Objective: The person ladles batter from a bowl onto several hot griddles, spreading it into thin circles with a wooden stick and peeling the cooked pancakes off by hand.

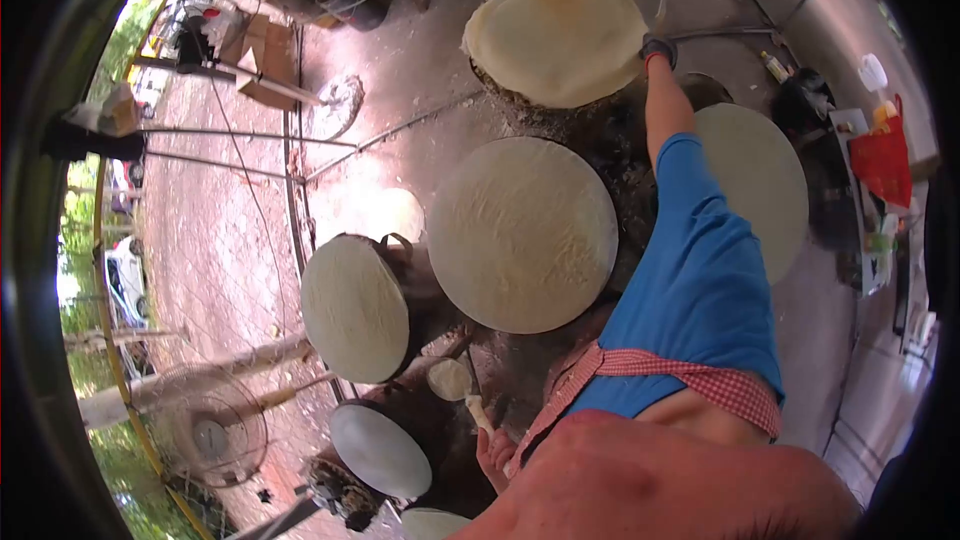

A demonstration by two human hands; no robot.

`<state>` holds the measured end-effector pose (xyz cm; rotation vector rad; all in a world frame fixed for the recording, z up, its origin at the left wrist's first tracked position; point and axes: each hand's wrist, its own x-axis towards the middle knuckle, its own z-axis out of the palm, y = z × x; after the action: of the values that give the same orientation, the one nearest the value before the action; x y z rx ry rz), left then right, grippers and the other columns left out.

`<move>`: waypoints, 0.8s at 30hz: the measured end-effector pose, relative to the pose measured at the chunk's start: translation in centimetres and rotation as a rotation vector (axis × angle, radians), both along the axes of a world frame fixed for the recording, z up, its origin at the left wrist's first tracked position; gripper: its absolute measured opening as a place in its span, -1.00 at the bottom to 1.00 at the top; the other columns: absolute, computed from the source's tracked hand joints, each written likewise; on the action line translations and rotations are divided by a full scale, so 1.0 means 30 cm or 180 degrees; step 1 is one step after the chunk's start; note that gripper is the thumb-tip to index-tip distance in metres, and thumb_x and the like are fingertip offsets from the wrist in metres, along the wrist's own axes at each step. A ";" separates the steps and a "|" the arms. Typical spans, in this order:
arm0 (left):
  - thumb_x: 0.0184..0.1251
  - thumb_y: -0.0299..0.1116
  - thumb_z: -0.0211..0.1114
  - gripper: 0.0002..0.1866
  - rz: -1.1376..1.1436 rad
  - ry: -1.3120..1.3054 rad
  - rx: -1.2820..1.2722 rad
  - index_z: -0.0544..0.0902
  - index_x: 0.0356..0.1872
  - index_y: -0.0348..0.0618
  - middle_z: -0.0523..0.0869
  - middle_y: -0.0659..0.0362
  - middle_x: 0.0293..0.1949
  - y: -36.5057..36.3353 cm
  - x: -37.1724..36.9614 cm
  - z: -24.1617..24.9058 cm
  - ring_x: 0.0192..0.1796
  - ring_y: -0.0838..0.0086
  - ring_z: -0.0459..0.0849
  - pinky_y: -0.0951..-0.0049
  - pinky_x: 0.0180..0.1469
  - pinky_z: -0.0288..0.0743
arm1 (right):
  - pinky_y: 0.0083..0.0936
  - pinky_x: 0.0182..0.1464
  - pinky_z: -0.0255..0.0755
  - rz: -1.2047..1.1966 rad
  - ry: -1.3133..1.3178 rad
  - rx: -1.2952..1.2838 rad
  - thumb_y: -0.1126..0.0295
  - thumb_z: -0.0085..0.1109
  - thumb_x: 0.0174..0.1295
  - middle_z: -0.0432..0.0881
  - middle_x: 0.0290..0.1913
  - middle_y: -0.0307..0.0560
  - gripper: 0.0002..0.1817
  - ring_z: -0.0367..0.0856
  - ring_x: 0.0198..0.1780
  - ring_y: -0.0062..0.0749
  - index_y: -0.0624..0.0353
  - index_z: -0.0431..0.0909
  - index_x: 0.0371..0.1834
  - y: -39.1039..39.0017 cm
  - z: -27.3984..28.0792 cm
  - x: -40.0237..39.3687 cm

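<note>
My left hand, low in the head view, is closed round the pale handle of a ladle-like tool. Its round head is cream-coloured. Farther up, my right hand in a dark glove meets the edge of a large pale flatbread. The glove's fingers are too dark to make out. Between the hands lies a large round griddle covered with a pale, rippled layer. To its left stands a smaller covered round. Another pale round is partly hidden behind my blue sleeve.
A greyish round plate lies near my left hand. A fan stands beside a wooden pole. Cardboard boxes and a bucket are at upper left. A red bag hangs among items at right. Metal bars cross the left side.
</note>
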<state>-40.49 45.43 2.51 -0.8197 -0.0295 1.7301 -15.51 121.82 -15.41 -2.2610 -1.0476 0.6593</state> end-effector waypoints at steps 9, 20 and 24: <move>0.36 -0.27 -0.18 -0.62 0.0895 0.0000 0.0099 0.24 0.20 0.09 0.18 0.27 -0.68 -0.078 0.134 -0.090 -0.78 0.67 0.16 0.68 -0.79 0.13 | -0.25 -0.23 0.39 0.1249 -0.1342 0.1512 -0.09 0.01 -0.01 0.61 -0.31 0.03 -0.51 0.56 -0.22 -0.08 0.13 0.59 -0.34 0.043 0.228 -0.136; 0.38 -0.25 -0.19 -0.67 0.2265 0.0240 0.0111 0.33 0.12 0.06 0.15 0.29 -0.68 -0.499 0.448 -0.090 -0.76 0.66 0.14 0.66 -0.78 0.14 | -0.55 -0.63 0.22 0.4742 0.1426 -0.0624 0.23 0.15 0.05 0.51 -0.61 -0.26 -0.74 0.36 -0.70 -0.52 0.18 0.54 -0.31 -1.316 0.291 -1.086; 0.35 -0.28 -0.12 -0.74 0.2623 0.0240 -0.0136 0.38 0.02 0.21 0.16 0.30 -0.69 -0.774 0.658 -0.180 -0.79 0.67 0.10 0.69 -0.84 0.05 | -0.66 -0.72 0.10 0.6205 0.2612 -0.1010 0.24 0.23 0.00 0.44 -0.65 -0.33 -0.75 0.24 -0.75 -0.71 0.15 0.56 -0.32 -2.035 0.203 -1.125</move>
<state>-20.75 22.20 -2.90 -0.8286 -0.3181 2.5384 -49.26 60.78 -9.33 -0.1501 -2.3727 2.1765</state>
